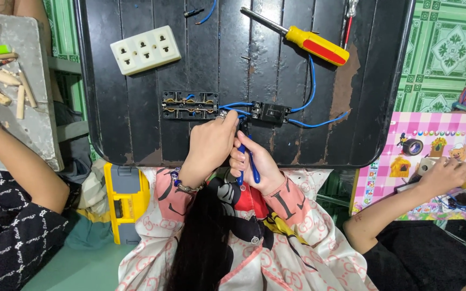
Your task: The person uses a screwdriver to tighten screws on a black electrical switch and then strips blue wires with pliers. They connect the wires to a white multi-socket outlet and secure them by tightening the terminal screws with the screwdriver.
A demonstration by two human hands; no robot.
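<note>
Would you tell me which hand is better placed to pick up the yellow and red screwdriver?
Probably the left hand: it only pinches the blue wire, while the right hand grips the blue-handled pliers. The screwdriver lies rightwards, though.

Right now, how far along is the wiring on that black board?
Done: blue wires already run from the black breaker. In hand: the right hand works blue-handled pliers on a wire end that the left hand steadies beside the open socket base. Left: the white socket cover lies off, apart; the yellow screwdriver lies idle.

A yellow-handled screwdriver (303, 39) lies near a white socket strip (145, 49).
</note>
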